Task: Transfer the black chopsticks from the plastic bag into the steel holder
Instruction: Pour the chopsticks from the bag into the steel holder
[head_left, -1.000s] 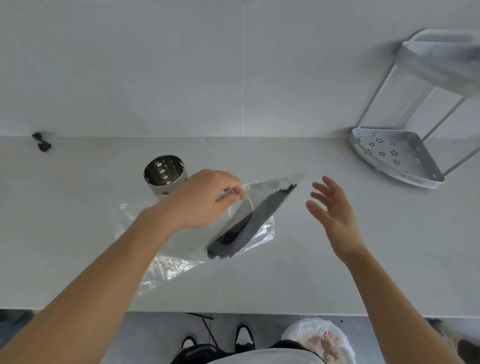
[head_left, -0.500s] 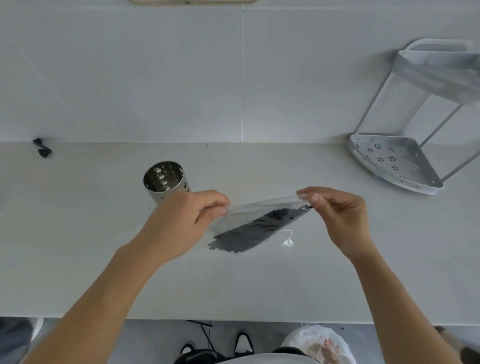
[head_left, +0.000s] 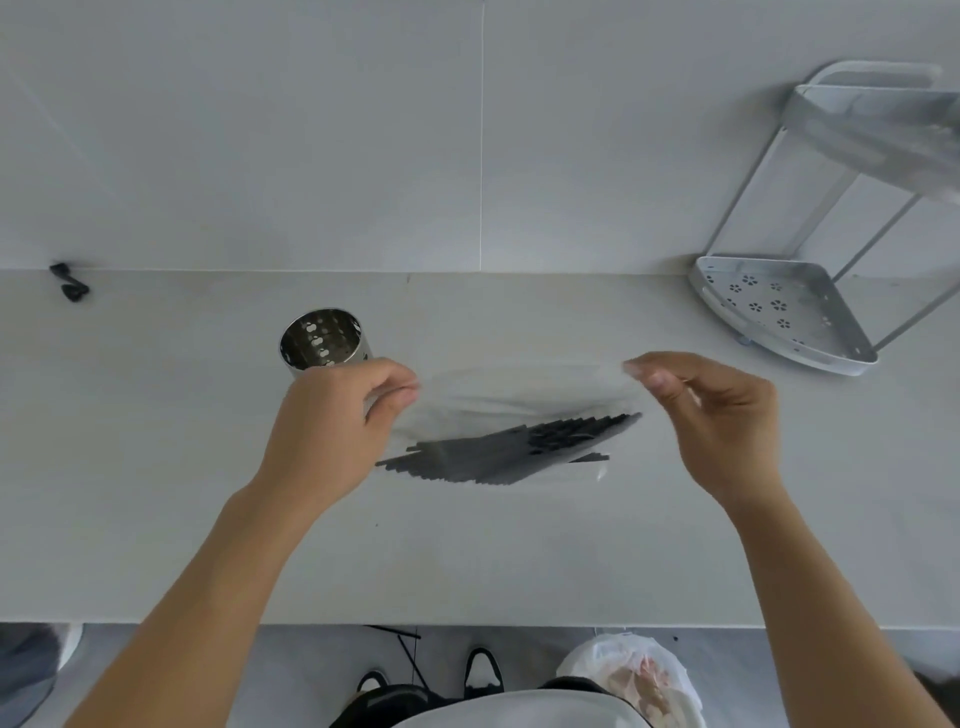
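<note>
Clear plastic bag (head_left: 519, 395) hangs stretched above the desk (head_left: 156, 467), left hand (head_left: 332, 431) and right hand (head_left: 722, 415) each pinching an end, probably to spread its mouth. Black chopsticks (head_left: 509, 449) lie inside; the steel holder (head_left: 322, 340) stands empty just behind the left hand.

I see a shiny perforated steel holder (head_left: 323, 338), a clear filmy plastic bag (head_left: 519, 400), matt black chopsticks (head_left: 514, 449) and a smooth matt worktop (head_left: 156, 467).

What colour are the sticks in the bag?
Black chopsticks, seen through the clear plastic bag in the head view.
</note>
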